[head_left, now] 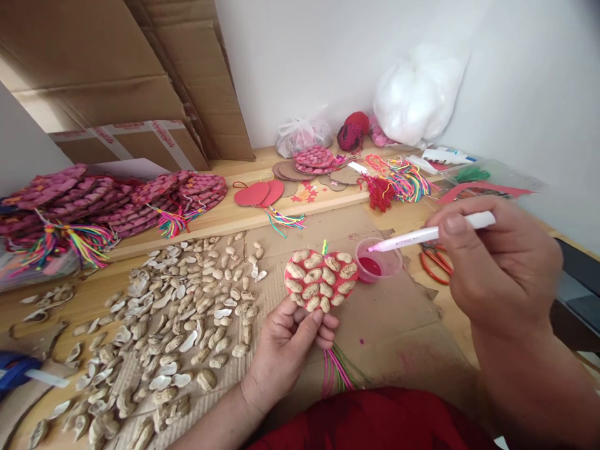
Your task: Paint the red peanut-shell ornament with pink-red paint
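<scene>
My left hand pinches the lower tip of a red heart covered with rows of peanut shells. A short yellow-green loop stands at the heart's top, and pink and green tassel strands hang below my fingers. My right hand is closed around a white marker. Its pink tip points left, over a clear plastic cup with dark pink liquid inside. Whether the tip touches the cup cannot be made out.
Loose peanut shells cover the cardboard at left. Finished pink pieces are stacked at back left. Red heart shapes, colored tassels and yarn balls lie behind. Orange-handled scissors lie right of the cup; a blue glue gun is far left.
</scene>
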A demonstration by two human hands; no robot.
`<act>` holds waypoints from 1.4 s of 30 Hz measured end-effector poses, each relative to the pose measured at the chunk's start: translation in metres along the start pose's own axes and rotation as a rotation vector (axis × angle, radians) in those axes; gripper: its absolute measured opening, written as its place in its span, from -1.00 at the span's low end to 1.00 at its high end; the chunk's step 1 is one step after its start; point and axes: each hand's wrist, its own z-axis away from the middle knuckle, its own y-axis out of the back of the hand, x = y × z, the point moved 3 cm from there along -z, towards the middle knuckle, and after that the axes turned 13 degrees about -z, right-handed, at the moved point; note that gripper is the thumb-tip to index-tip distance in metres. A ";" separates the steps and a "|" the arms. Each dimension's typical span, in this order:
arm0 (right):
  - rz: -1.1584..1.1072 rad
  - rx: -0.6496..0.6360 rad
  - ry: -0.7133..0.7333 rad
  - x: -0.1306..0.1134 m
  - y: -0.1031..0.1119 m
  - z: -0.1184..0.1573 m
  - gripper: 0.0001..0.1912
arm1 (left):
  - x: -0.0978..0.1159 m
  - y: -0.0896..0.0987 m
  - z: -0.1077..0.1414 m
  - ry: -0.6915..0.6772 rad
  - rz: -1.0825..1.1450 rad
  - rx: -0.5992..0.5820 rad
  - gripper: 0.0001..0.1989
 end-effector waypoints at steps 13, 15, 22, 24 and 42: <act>0.454 -0.464 0.002 0.024 -0.018 -0.002 -0.81 | 0.000 0.000 0.002 0.007 -0.037 0.026 -0.74; 0.473 -0.476 0.003 0.026 -0.020 0.000 -0.81 | 0.000 0.000 0.002 0.004 -0.042 0.025 -0.74; 0.365 -0.406 0.035 0.024 -0.014 -0.004 -0.81 | 0.000 -0.001 0.002 -0.002 -0.058 0.037 -0.75; 0.330 -0.353 0.038 0.020 -0.009 -0.006 -0.84 | -0.001 -0.001 0.002 -0.003 -0.061 0.040 -0.73; -0.489 -0.090 -0.278 -0.011 -0.011 0.004 -0.86 | -0.007 -0.004 0.002 -0.035 -0.128 0.062 -0.69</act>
